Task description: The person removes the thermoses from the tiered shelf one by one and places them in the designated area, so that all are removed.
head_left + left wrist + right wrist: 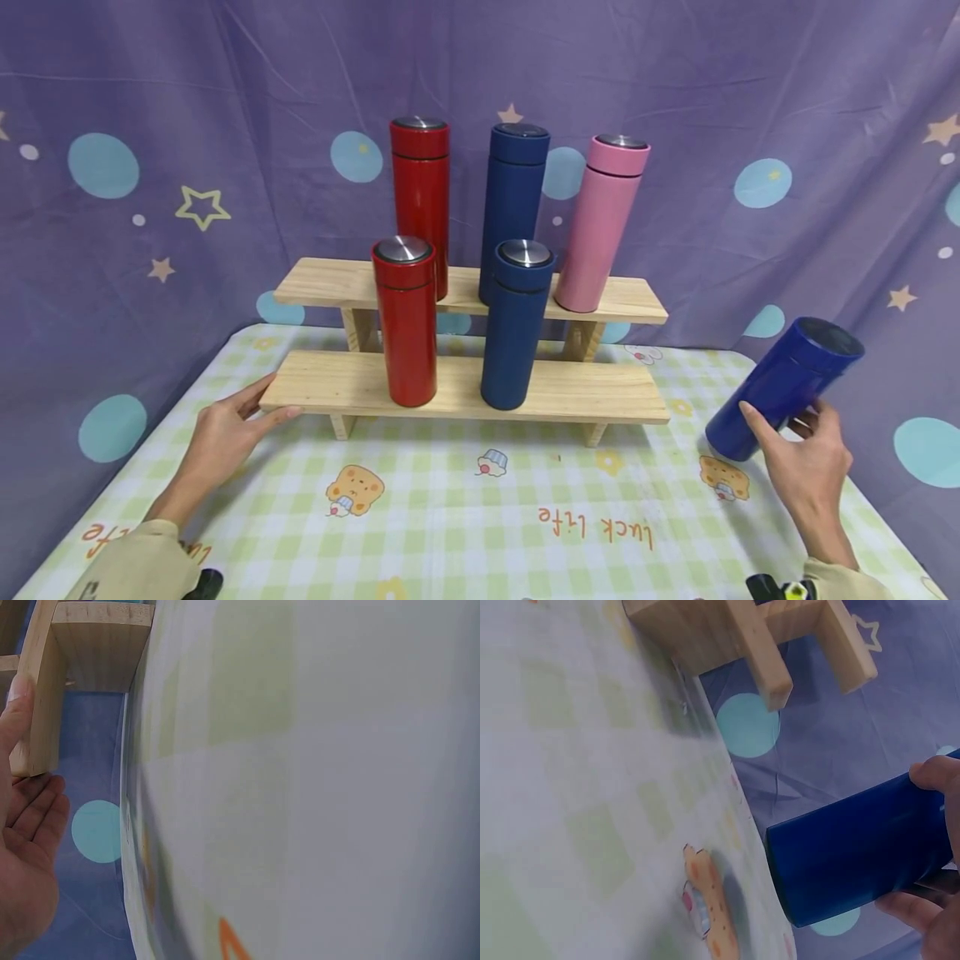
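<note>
A two-tier wooden display stand (577, 392) stands on the table. My left hand (225, 437) holds the left end of its lower board (43, 712), thumb along the front edge and fingers at the end. On the right, my right hand (810, 467) grips a blue thermos bottle (780, 387), tilted with its top leaning right; its base (780, 877) appears off the cloth. On the upper board stand a red thermos (422, 192), a dark blue thermos (513, 183) and a pink thermos (603, 225). Another red thermos (407, 333) and a blue thermos (517, 333) stand on the lower board.
A green-and-white checked tablecloth (435, 508) with printed bears and lettering covers the table. Behind it hangs a purple curtain (262, 125) with stars and turquoise dots. The right end of the lower board (637, 392) lies left of the held thermos.
</note>
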### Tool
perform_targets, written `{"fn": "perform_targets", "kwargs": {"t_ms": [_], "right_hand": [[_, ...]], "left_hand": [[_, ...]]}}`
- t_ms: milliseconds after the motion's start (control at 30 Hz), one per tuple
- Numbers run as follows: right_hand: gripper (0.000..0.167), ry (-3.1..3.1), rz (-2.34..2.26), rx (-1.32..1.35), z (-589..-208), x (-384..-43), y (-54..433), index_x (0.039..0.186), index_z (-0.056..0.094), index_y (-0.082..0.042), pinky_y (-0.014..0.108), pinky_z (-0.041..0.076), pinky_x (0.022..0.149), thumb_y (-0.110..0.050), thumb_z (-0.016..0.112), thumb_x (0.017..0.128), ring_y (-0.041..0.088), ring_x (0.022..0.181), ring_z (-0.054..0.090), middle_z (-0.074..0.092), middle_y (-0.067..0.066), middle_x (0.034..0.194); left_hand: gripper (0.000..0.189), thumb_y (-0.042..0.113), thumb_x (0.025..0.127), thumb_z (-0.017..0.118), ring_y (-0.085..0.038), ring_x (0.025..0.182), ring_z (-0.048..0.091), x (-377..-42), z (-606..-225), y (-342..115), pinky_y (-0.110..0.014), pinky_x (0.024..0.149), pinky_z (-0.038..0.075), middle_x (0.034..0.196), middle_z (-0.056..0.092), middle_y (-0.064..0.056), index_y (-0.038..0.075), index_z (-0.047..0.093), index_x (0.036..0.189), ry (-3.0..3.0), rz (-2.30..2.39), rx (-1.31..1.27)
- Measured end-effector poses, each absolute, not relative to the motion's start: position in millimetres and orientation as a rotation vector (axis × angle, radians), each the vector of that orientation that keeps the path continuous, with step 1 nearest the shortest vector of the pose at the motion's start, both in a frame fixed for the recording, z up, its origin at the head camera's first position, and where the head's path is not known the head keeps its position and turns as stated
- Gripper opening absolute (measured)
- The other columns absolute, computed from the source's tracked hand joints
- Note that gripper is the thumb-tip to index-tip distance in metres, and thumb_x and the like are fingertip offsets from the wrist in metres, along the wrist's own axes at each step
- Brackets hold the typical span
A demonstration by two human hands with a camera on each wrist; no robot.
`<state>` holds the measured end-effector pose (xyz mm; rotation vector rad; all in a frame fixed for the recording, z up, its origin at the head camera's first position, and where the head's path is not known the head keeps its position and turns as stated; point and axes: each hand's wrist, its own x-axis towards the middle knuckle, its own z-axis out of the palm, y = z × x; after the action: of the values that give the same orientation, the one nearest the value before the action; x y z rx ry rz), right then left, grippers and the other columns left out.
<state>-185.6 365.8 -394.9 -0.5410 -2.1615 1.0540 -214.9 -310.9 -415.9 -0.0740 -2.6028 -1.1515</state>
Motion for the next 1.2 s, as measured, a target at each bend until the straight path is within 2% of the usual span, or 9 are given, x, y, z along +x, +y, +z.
{"fn": "perform_targets", "kwargs": {"t_ms": [367,533,733,867,1000,1067,1200], "right_hand": [[0.078,-2.146,1.037,-0.496,-377,-187,355,0.151,0.049,-0.005,0.014,0.043,0.088,-0.031,0.086,0.087,-0.014,0.087,0.044,0.063,0.022,0.133],[0.077,-2.129,1.041,-0.46,-368,-188,352,0.15,0.051,-0.006,0.011,0.044,0.087,-0.028,0.088,0.086,-0.015,0.086,0.047,0.064,0.02,0.131],[0.074,-2.114,1.05,-0.428,-361,-188,347,0.146,0.054,-0.006,0.008,0.045,0.086,-0.024,0.09,0.083,-0.014,0.085,0.05,0.064,0.012,0.122],[0.074,-2.112,1.065,-0.418,-358,-187,345,0.146,0.055,-0.007,0.009,0.047,0.089,-0.022,0.09,0.082,-0.013,0.086,0.051,0.064,0.011,0.122],[0.073,-2.102,1.069,-0.402,-354,-186,341,0.144,0.056,-0.007,0.008,0.048,0.089,-0.021,0.091,0.082,-0.014,0.085,0.052,0.065,0.008,0.119],[0.072,-2.1,1.062,-0.385,-352,-186,339,0.143,0.057,-0.007,0.008,0.048,0.088,-0.021,0.091,0.081,-0.014,0.085,0.053,0.064,0.006,0.117],[0.072,-2.111,1.053,-0.342,-348,-186,332,0.142,0.058,-0.005,0.008,0.047,0.089,-0.019,0.092,0.081,-0.012,0.087,0.054,0.065,0.005,0.115]], "left_hand": [[0.083,0.042,0.094,0.079,-0.057,0.126,0.052,-215,-417,-312,0.003,0.073,0.038,0.146,0.046,-0.036,-0.001,0.044,0.155,-2.606,-1.157,-0.067],[0.082,0.042,0.094,0.079,-0.057,0.126,0.053,-215,-417,-312,0.002,0.073,0.039,0.146,0.047,-0.036,-0.002,0.044,0.155,-2.6,-1.149,-0.075],[0.082,0.041,0.094,0.078,-0.058,0.125,0.053,-215,-416,-311,0.002,0.073,0.038,0.147,0.047,-0.034,-0.002,0.044,0.155,-2.601,-1.143,-0.082],[0.082,0.042,0.094,0.078,-0.057,0.125,0.053,-215,-416,-311,-0.002,0.075,0.043,0.146,0.047,-0.035,-0.002,0.045,0.154,-2.607,-1.13,-0.076],[0.083,0.043,0.094,0.078,-0.056,0.126,0.053,-216,-416,-311,-0.018,0.081,0.056,0.147,0.046,-0.035,-0.002,0.044,0.155,-2.614,-1.126,-0.069],[0.083,0.043,0.094,0.078,-0.056,0.125,0.053,-216,-416,-311,-0.024,0.082,0.058,0.147,0.047,-0.035,-0.002,0.044,0.155,-2.616,-1.122,-0.066],[0.083,0.043,0.094,0.078,-0.056,0.125,0.053,-216,-417,-311,-0.017,0.081,0.056,0.146,0.047,-0.036,-0.002,0.045,0.155,-2.611,-1.126,-0.066]]}}
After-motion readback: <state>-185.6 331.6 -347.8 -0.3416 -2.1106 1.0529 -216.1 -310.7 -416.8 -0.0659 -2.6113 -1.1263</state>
